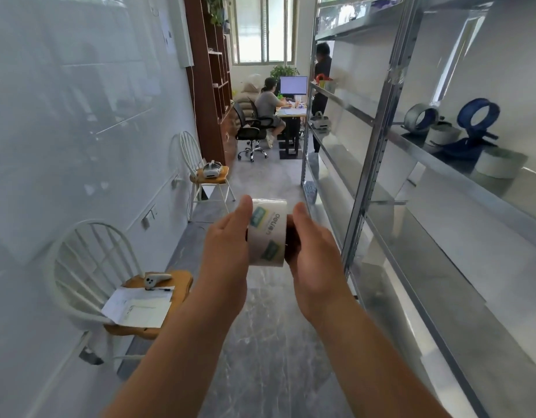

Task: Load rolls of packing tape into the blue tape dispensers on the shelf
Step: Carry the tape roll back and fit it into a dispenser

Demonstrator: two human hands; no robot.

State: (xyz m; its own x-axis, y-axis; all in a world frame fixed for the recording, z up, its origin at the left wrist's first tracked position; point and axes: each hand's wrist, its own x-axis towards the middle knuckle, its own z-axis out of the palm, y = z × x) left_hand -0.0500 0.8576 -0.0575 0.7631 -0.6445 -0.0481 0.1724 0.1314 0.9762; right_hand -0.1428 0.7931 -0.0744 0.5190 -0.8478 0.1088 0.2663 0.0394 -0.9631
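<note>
- Dispensers (479,116) stand on the shelf (411,146) at the far right, well apart from the roll (266,233); two blue ones show; the left one looks already wound with grey tape and the right one's ring bare, though blur makes that a guess
- Left hand (227,245) clasps the roll's left end, thumb laid along the top edge; its fingers are hidden behind the roll, so how far they curl cannot be told
- Right hand (315,251) grips the right end, thumb on top, fingers tucked under and seemingly into the dark core; it is the hand nearer the shelf
- Held in mid-air over the floor at the near middle, the roll shows its curved printed face to the camera; its axis therefore runs left to right, palm to palm
- Spare rolls (498,162) lie on the same board beside the dispensers
- Judgement: the bare ring lies right, farther and higher than the fingers; the roll must travel that way, probably in the right hand, with its core turned to meet the ring
</note>
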